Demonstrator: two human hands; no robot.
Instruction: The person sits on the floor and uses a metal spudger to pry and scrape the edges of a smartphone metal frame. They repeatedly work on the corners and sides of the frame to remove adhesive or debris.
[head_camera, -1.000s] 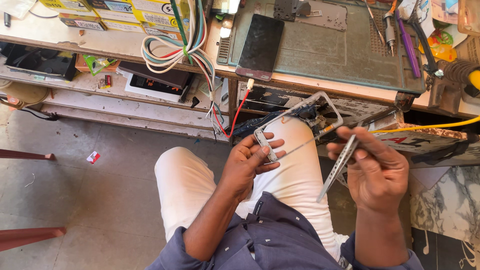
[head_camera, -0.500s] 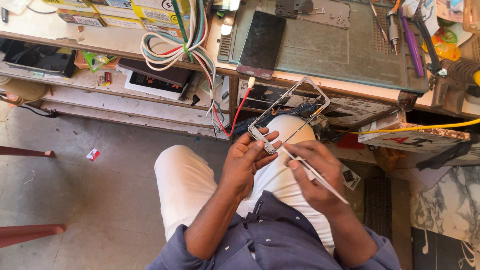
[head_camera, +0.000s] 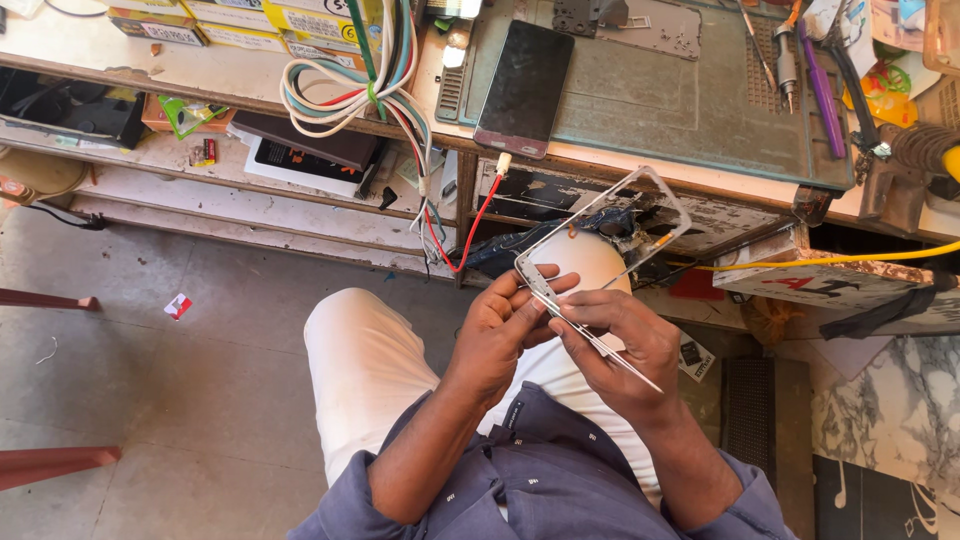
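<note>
My left hand (head_camera: 500, 325) grips the near end of a silver phone frame (head_camera: 645, 190), an open rectangular bezel held over my lap in white trousers. My right hand (head_camera: 620, 335) holds thin metal tweezers (head_camera: 610, 350) and presses their tip against the frame's near edge, right beside my left thumb. The two hands touch around that corner. A dark phone screen panel (head_camera: 525, 85) lies on the grey-green work mat (head_camera: 680, 100) on the bench above.
A bundle of coloured cables (head_camera: 375, 85) hangs over the bench edge, with a red wire (head_camera: 470, 235) dangling. Screwdrivers (head_camera: 785, 55) and tools lie at the bench's right. A yellow cable (head_camera: 850, 260) crosses right. Concrete floor (head_camera: 170, 390) spreads left.
My right hand has moved left from beside the frame to its near edge, bringing the tweezers against it. The frame has tilted and risen slightly in my left hand.
</note>
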